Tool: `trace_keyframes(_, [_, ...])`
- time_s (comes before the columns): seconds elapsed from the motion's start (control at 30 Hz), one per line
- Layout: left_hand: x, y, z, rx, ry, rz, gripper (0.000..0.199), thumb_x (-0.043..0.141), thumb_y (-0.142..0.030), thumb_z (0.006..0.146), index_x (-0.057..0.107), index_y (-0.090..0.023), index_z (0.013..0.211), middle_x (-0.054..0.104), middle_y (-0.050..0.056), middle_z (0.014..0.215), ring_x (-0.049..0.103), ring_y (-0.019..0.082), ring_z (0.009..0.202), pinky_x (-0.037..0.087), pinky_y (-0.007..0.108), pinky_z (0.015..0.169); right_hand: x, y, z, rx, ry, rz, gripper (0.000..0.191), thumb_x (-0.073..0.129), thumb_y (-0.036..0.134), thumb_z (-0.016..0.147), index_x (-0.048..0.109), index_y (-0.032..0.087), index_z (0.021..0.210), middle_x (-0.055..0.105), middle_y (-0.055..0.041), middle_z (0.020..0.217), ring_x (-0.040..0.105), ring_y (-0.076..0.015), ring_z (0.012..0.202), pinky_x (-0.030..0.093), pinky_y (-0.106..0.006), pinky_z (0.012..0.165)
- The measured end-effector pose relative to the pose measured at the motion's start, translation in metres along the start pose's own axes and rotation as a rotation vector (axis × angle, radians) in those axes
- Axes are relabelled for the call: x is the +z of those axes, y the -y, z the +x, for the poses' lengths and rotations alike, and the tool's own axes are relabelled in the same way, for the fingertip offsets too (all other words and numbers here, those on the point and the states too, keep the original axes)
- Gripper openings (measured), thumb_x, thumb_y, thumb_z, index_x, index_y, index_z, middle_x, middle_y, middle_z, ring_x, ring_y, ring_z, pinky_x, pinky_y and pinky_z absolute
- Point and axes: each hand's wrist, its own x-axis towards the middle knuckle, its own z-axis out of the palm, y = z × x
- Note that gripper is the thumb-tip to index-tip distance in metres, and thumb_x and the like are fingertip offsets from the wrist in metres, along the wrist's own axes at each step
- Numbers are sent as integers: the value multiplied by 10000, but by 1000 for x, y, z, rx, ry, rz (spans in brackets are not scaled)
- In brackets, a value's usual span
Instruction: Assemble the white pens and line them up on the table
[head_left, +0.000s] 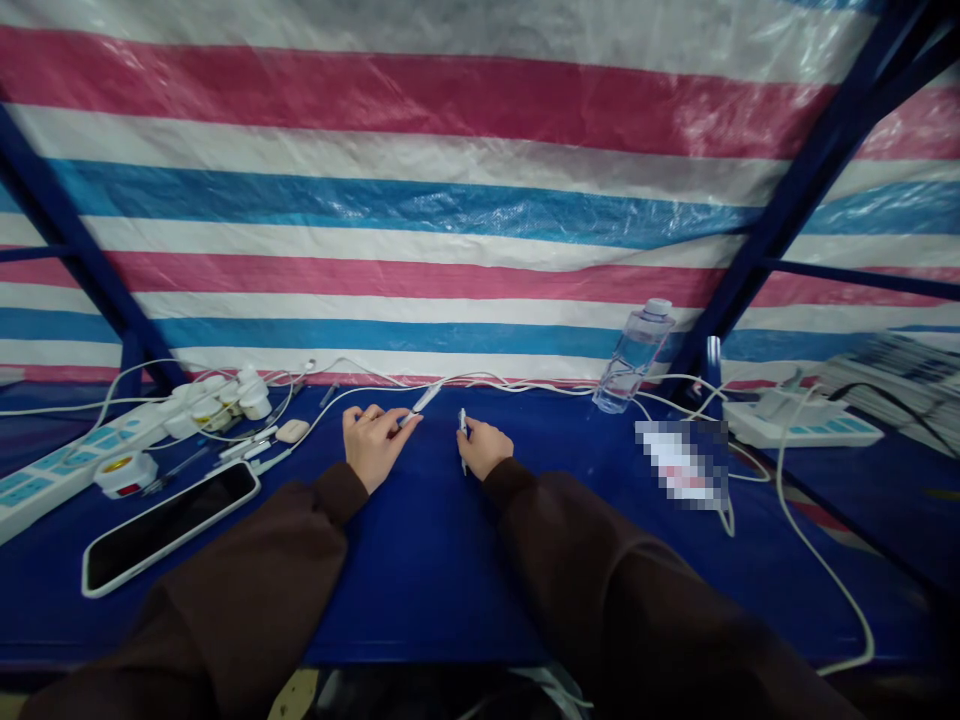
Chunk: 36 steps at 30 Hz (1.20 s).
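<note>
Over the middle of the blue table, my left hand point(375, 442) pinches a slim white pen point(424, 401) between thumb and fingertips. It slants up to the right, and its far end lies close to the white cables along the back. A short distance to the right, my right hand point(486, 447) is closed on another slim pen point(463, 424), held nearly upright in the picture. Its fine details are too small to make out. The two pens are apart, with blue tabletop between them.
On the left lie a phone point(172, 528), a power strip point(79, 468) with plugs, and a small white case point(292, 431). A water bottle point(634, 355), a blurred-out packet point(682, 465) and a second power strip point(802, 424) are on the right. Striped sheeting hangs behind.
</note>
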Motion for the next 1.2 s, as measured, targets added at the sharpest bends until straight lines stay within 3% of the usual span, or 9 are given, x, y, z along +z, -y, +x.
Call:
trace_keyframes(0.23, [-1, -5, 3, -92, -6, -62, 96, 535, -291, 816, 596, -217, 821, 672, 8, 766, 580, 196, 817, 312, 358, 828, 0, -2, -9, -57, 44, -23, 343, 440, 368, 845, 574, 266, 1143, 688, -53, 900, 640, -219, 835, 414, -280, 657])
trace_keyframes(0.5, [0, -1, 3, -38, -6, -226, 111, 548, -264, 803, 632, -214, 856, 678, 20, 862, 595, 185, 880, 369, 342, 832, 0, -3, -11, -42, 34, 22, 420, 502, 372, 790, 557, 290, 1198, 684, -20, 875, 622, -207, 829, 417, -270, 674])
trace_keyframes(0.57, [1, 0, 2, -13, -2, -243, 113, 555, -272, 804, 641, -216, 852, 681, 22, 882, 607, 183, 885, 363, 358, 860, 1, -4, -12, -52, -26, 38, 467, 490, 402, 803, 521, 262, 1247, 676, -24, 821, 610, -205, 816, 419, -269, 676])
trace_keyframes(0.63, [2, 0, 1, 13, 15, -267, 109, 562, -278, 802, 646, -220, 839, 686, 25, 904, 614, 185, 899, 362, 371, 878, 2, -4, -13, -122, -177, 54, 517, 448, 400, 836, 453, 210, 1316, 663, -47, 837, 583, -207, 860, 420, -272, 707])
trace_keyframes(0.73, [1, -1, 0, 98, 56, -335, 109, 567, -273, 803, 655, -223, 840, 696, 33, 904, 620, 186, 918, 384, 363, 867, 2, -5, -15, -326, -434, 24, 512, 394, 310, 876, 374, 189, 1373, 605, -100, 1091, 508, -224, 1026, 392, -307, 826])
trace_keyframes(0.8, [0, -3, 0, 158, 80, -371, 115, 564, -268, 807, 662, -226, 852, 704, 34, 890, 624, 184, 919, 395, 356, 853, 1, -5, -15, -453, -496, -34, 475, 371, 234, 888, 390, 221, 1363, 508, -97, 1270, 433, -234, 1146, 349, -339, 900])
trace_keyframes(0.93, [2, -4, 0, 195, 108, -354, 118, 583, -298, 802, 680, -238, 833, 717, 25, 863, 646, 177, 854, 379, 364, 845, 4, -6, -12, -556, -470, -75, 376, 344, 168, 903, 527, 210, 1230, 440, -81, 1362, 317, -216, 1274, 283, -362, 963])
trace_keyframes(1.03, [2, -4, 1, 183, 117, -340, 126, 598, -330, 796, 687, -244, 819, 723, 13, 827, 654, 171, 814, 354, 368, 852, 7, -7, -8, -550, -449, -3, 302, 334, 199, 926, 591, 179, 1085, 521, -85, 1287, 360, -188, 1253, 274, -342, 963])
trace_keyframes(1.2, [1, -4, 2, 157, 109, -319, 125, 593, -334, 794, 687, -251, 805, 723, -6, 809, 649, 162, 794, 325, 379, 883, 10, -8, -5, -559, -420, 26, 278, 337, 184, 929, 576, 164, 1070, 625, -80, 1116, 442, -180, 1175, 274, -323, 941])
